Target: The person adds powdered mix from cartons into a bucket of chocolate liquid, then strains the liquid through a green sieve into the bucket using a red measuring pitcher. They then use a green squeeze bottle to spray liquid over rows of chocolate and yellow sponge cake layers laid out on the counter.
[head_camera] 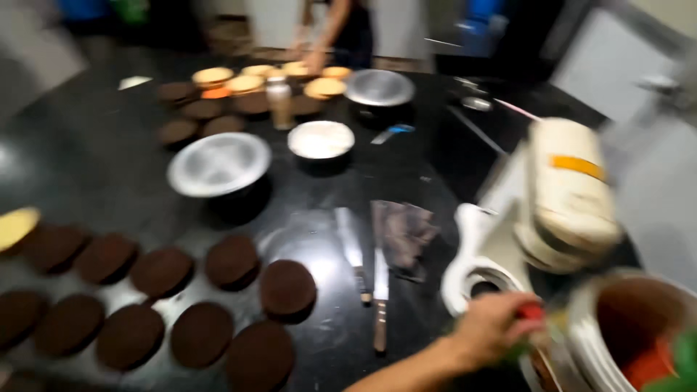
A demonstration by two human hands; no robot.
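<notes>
Black counter; hand grips red-handled tool.

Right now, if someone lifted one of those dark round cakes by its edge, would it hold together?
Probably not well. The dark round cake looks thin and wide, so it would likely sag or crack if held by one edge. It seems light for its size. Lying flat on the black counter, it should not roll.
</notes>
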